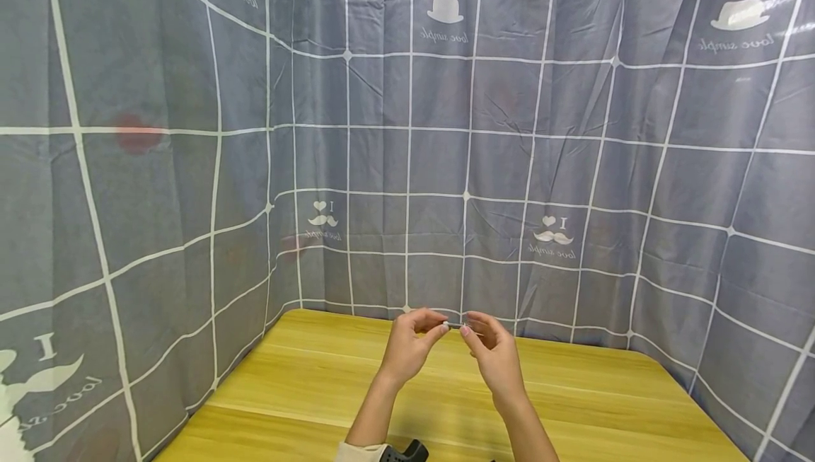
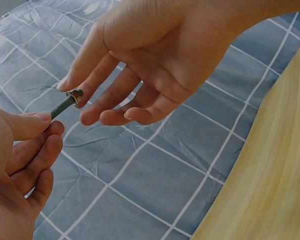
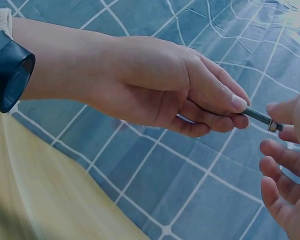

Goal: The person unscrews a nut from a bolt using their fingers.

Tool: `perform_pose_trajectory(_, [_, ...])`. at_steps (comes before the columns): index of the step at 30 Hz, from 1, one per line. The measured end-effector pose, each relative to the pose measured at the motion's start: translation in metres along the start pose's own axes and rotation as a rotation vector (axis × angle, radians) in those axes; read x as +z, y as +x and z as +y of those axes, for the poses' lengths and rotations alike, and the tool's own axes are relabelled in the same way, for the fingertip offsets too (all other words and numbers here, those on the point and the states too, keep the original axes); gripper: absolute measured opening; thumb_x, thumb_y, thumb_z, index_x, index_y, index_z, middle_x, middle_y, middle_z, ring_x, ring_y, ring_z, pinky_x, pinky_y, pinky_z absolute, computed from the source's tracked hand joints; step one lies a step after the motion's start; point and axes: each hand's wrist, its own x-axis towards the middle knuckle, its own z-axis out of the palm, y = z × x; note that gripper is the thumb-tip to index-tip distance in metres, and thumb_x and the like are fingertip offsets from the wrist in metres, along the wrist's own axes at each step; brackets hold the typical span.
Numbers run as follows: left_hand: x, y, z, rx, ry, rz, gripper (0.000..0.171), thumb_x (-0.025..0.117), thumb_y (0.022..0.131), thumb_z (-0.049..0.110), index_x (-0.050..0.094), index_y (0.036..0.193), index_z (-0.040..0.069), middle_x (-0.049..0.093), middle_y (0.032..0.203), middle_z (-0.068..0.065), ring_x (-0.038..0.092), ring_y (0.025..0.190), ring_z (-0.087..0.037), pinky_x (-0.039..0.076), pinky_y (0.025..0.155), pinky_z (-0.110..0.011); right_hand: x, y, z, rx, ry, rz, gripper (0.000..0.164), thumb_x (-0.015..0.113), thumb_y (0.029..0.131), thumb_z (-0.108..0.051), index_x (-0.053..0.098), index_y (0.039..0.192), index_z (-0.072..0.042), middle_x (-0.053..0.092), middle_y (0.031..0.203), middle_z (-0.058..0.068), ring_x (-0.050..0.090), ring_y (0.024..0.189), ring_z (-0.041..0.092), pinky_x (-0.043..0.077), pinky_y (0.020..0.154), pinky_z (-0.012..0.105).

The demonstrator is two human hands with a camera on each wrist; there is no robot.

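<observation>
A small metal bolt with a threaded shank spans the space between the two hands, above the table. My left hand pinches one end of its shank between thumb and fingertips, hiding that end. At the other end, a brass-coloured ring sits around the bolt. My right hand has thumb and index fingertip on either side of this ringed end, right at it. In the left wrist view, the other right fingers are spread and loosely bent.
A yellow wood-grain table lies below the hands. Grey-blue curtains with white grid lines hang behind it and along both sides. A black device is worn on the left wrist, near a pale sleeve cuff.
</observation>
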Motion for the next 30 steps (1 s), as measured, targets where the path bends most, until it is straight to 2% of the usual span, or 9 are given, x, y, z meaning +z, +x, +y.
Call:
perform_pose_trajectory(5, [0.001, 0.0, 0.0, -0.003, -0.002, -0.002, 0.008, 0.072, 0.093, -0.006, 0.075, 0.101, -0.005, 0.074, 0.093, -0.016, 0.069, 0.085, -0.031, 0.055, 0.077, -0.034, 0.0, -0.001, -0.001, 0.007, -0.009, 0.014, 0.03, 0.064, 0.105, -0.024, 0.069, 0.125, -0.001, 0.071, 0.114, 0.014, 0.063, 0.103, 0.029, 0.053, 0.084, 0.035])
perform_pose_trajectory(8, [0.001, 0.0, 0.0, 0.002, 0.001, 0.0, 0.008, 0.072, 0.093, -0.007, 0.075, 0.1, -0.005, 0.074, 0.093, -0.016, 0.069, 0.084, -0.03, 0.055, 0.077, -0.031, 0.0, -0.001, -0.001, 0.006, -0.012, 0.017, 0.027, 0.064, 0.105, -0.021, 0.07, 0.121, -0.001, 0.072, 0.111, 0.014, 0.063, 0.099, 0.024, 0.052, 0.083, 0.035])
perform_pose_trajectory(11, [0.0, 0.0, 0.001, 0.005, -0.001, 0.001, 0.008, 0.072, 0.093, -0.007, 0.075, 0.1, -0.005, 0.075, 0.092, -0.017, 0.07, 0.084, -0.03, 0.056, 0.077, -0.035, -0.001, 0.0, -0.001, -0.007, 0.0, 0.014, 0.024, 0.067, 0.103, -0.014, 0.07, 0.12, 0.002, 0.072, 0.112, 0.016, 0.064, 0.098, 0.021, 0.051, 0.081, 0.033])
perform_pose_trajectory(15, [0.0, 0.001, 0.0, 0.002, -0.01, -0.006, 0.009, 0.071, 0.093, -0.008, 0.075, 0.101, -0.006, 0.074, 0.094, -0.018, 0.07, 0.086, -0.033, 0.057, 0.079, -0.044, -0.001, 0.001, 0.0, -0.009, 0.019, 0.006, 0.031, 0.07, 0.101, -0.011, 0.066, 0.128, 0.004, 0.069, 0.119, 0.018, 0.065, 0.101, 0.023, 0.051, 0.081, 0.03])
perform_pose_trajectory(21, [0.0, 0.0, 0.002, -0.004, -0.006, -0.018, 0.009, 0.071, 0.094, -0.007, 0.075, 0.101, -0.006, 0.074, 0.095, -0.018, 0.07, 0.087, -0.033, 0.056, 0.08, -0.04, 0.0, 0.001, 0.001, 0.039, 0.004, 0.007, 0.043, 0.07, 0.102, -0.022, 0.061, 0.137, 0.0, 0.067, 0.126, 0.018, 0.064, 0.107, 0.026, 0.052, 0.087, 0.039])
perform_pose_trajectory(23, [0.0, 0.0, 0.003, -0.006, 0.0, -0.019, 0.009, 0.071, 0.094, -0.007, 0.075, 0.101, -0.005, 0.074, 0.094, -0.017, 0.07, 0.087, -0.031, 0.056, 0.079, -0.037, 0.0, 0.001, 0.0, 0.046, -0.005, 0.021, 0.04, 0.068, 0.103, -0.024, 0.063, 0.135, -0.001, 0.069, 0.124, 0.016, 0.064, 0.106, 0.026, 0.053, 0.088, 0.04])
perform_pose_trajectory(26, [0.001, 0.0, 0.002, 0.0, 0.007, -0.015, 0.008, 0.071, 0.093, -0.007, 0.075, 0.1, -0.005, 0.074, 0.094, -0.017, 0.069, 0.086, -0.03, 0.056, 0.079, -0.037, 0.0, 0.0, 0.0, 0.043, -0.008, 0.042, 0.034, 0.067, 0.104, -0.025, 0.069, 0.127, 0.0, 0.071, 0.116, 0.014, 0.063, 0.101, 0.026, 0.053, 0.086, 0.037])
perform_pose_trajectory(30, [0.005, 0.001, -0.014, 0.02, 0.017, 0.002, 0.008, 0.072, 0.092, -0.007, 0.075, 0.1, -0.005, 0.074, 0.092, -0.015, 0.07, 0.084, -0.029, 0.057, 0.077, -0.041, -0.001, 0.0, 0.0, 0.012, 0.005, 0.043, 0.024, 0.068, 0.103, -0.017, 0.072, 0.117, 0.002, 0.072, 0.11, 0.014, 0.064, 0.098, 0.026, 0.052, 0.081, 0.03])
